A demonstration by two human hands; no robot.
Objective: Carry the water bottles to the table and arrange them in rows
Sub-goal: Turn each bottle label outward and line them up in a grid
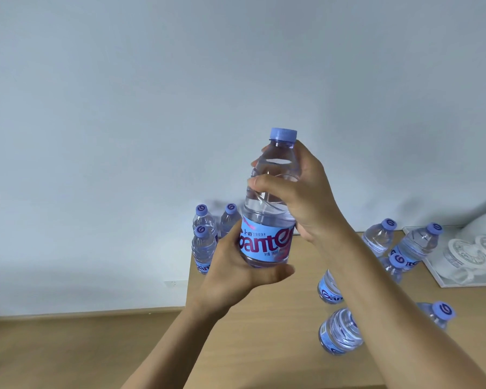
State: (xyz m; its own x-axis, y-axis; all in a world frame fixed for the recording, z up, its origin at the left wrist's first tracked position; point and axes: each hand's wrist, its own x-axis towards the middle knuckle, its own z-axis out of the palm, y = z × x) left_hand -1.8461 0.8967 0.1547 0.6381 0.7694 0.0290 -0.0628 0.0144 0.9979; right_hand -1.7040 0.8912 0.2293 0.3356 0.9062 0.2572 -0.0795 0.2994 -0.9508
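I hold one clear water bottle (267,220) with a blue cap and blue label upright in the air above the wooden table (264,332). My left hand (236,270) grips its base from below. My right hand (300,192) grips its upper body just under the cap. Three bottles (204,242) stand together at the table's far left corner. Several more bottles (413,245) stand at the far right, and others (338,331) stand to the right of my right forearm, which partly hides them.
A white framed tray (443,279) with white ornate pieces lies at the table's far right. A pale wall rises behind the table. Wooden floor (68,346) shows to the left, below the table's left edge.
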